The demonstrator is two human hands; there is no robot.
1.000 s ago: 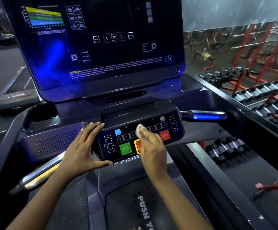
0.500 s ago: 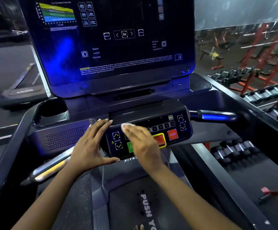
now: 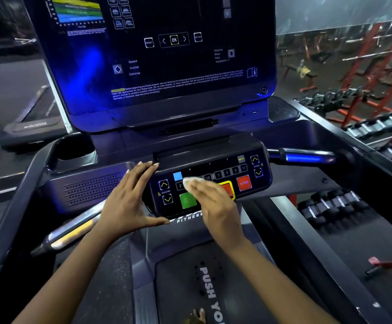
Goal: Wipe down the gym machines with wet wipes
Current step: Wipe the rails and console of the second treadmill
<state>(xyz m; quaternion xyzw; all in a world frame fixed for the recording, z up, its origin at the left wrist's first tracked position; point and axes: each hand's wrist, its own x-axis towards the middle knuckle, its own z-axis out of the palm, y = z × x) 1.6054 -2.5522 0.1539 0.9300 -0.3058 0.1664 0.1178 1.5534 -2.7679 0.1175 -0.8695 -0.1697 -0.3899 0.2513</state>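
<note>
At centre left of the frame, your left hand (image 3: 129,197) braces the left edge of the treadmill keypad (image 3: 225,160). Its fingers are straight along the top corner, the thumb is spread under the lower edge, and it grips nothing. Just right of it, your right hand (image 3: 216,204) lies flat with fingers extended, pressing the white wet wipe (image 3: 191,183) onto the number keys above the green button (image 3: 186,202), left of the red STOP button (image 3: 244,182).

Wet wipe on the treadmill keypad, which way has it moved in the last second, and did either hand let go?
The right hand slid the wet wipe left along the number keys, then slightly back right, uncovering the green button. Nothing was taken or let go. The left hand stays braced against the left edge of the keypad.
</note>
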